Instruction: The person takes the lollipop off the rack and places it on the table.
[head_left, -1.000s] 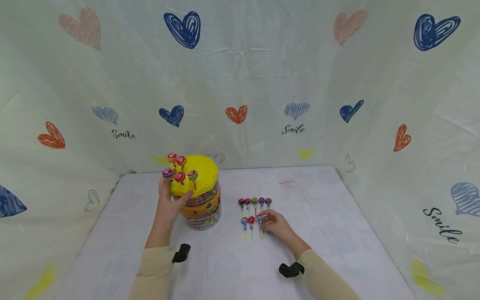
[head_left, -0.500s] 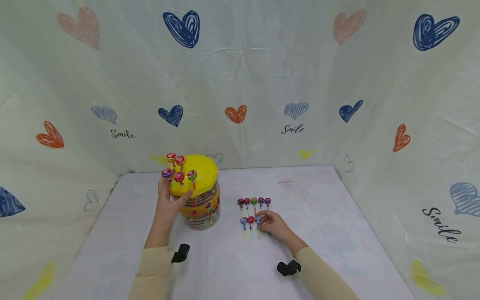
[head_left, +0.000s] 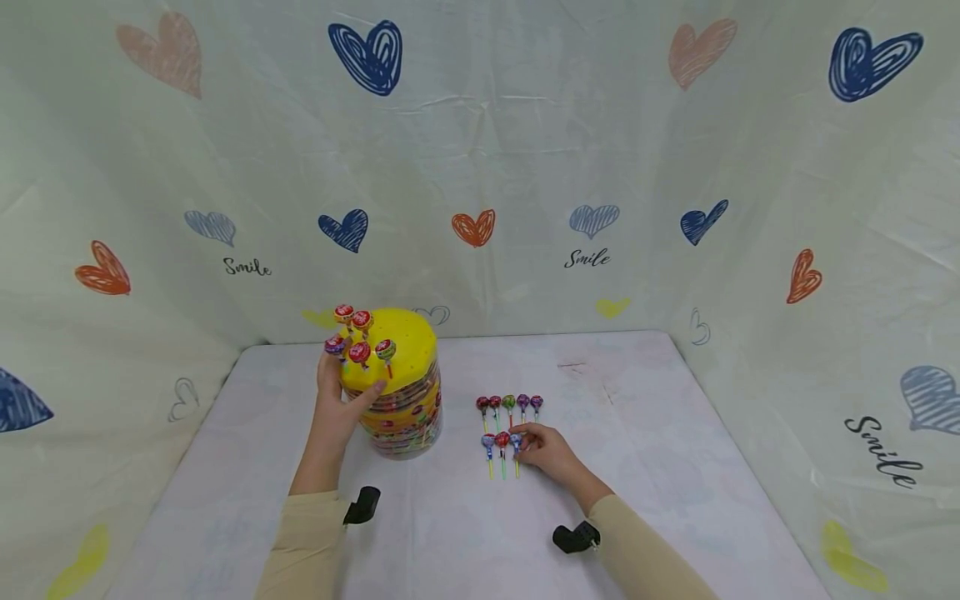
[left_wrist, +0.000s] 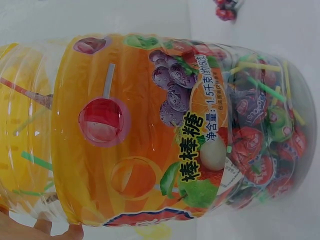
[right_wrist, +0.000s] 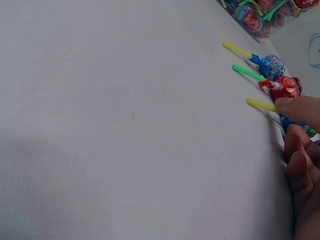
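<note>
My left hand grips the upper side of a clear plastic lollipop jar, its thumb on the near side of the yellow lid. Several lollipops stand upright in that lid. In the left wrist view the jar lies sideways across the picture, with wrapped lollipops inside. My right hand pinches a blue-wrapped lollipop at the right end of the front row. Its yellow stick points out past the thumb in the right wrist view. Left of it lie a red lollipop and another blue one.
Behind the front row lies a back row of several lollipops, including a green one and a purple one. The white table meets a curtain printed with hearts at its back edge. Reddish marks show on the table.
The right hand has shifted slightly left with the blue lollipop, closer to the red one in the front row. The left hand and the jar have stayed in place.
</note>
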